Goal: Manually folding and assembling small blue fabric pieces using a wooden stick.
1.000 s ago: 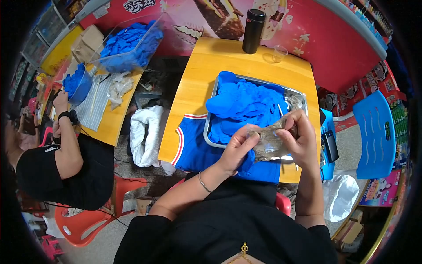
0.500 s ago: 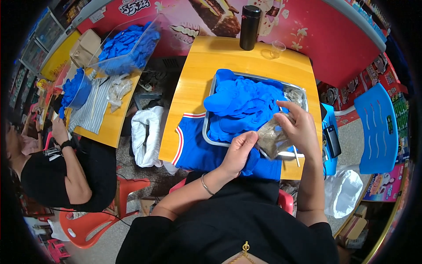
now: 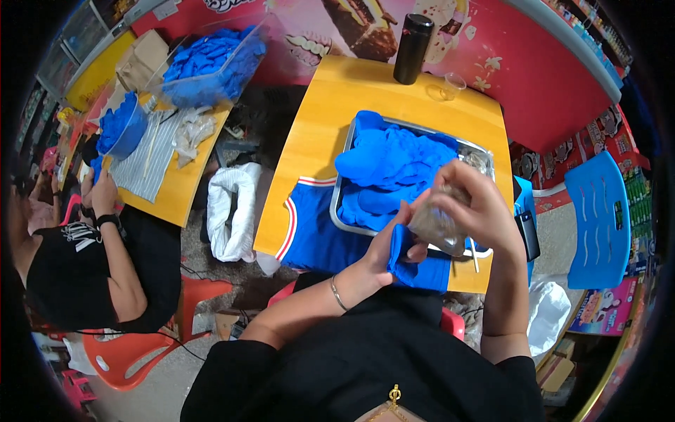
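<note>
L hand [image 3: 380, 256]: part-curled, grips blue cloth pc [image 3: 401, 253] at table [image 3: 309, 141] front edge. R hand [image 3: 485, 214]: fingers bent round clear brownish bag [image 3: 437, 224], just beside pc. Chg vs 0.5 s ago: pc, then low under L, now upright; apparently L on pc, R on bag; L–bag contact can't tell. Metal tray [image 3: 335, 204]: blue pile [image 3: 394, 158], twd table R edge.

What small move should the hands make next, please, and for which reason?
Probably the right hand should lower the clear plastic bag toward the metal tray and release it. The right hand grips this bag while the left hand holds a blue fabric piece, so neither hand seems free.
</note>
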`<state>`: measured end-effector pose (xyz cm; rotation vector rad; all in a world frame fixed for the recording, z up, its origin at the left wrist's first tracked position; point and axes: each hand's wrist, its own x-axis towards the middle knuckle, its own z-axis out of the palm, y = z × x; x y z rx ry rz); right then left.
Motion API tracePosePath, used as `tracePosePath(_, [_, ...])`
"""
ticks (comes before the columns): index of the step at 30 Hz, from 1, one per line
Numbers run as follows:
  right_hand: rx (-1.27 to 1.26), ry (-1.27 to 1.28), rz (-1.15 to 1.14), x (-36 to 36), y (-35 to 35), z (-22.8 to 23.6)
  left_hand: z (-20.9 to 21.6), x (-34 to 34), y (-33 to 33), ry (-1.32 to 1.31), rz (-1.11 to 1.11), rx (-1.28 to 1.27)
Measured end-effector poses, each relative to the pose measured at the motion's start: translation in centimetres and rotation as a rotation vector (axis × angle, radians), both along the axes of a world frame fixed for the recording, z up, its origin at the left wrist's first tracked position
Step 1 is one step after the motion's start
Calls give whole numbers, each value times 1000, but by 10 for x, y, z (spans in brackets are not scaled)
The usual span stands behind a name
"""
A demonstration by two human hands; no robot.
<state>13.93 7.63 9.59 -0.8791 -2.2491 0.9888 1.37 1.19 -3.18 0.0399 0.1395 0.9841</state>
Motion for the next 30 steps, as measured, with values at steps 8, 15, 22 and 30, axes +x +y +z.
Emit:
tracePosePath(8, [28,-84,-277,-10,0,-4,1,4,-5,354,41,177])
tracePosePath(15, [-24,-4,-257,10,-8,-16,19,3,-3,367,162,116])
tracePosePath(22, [-151,-46,-218,40,-19,-62,1,3,-2,478,128,219])
tracePosePath(30, [-332,344,123,24,-48,-102,19,-10,-8,673,-48,248])
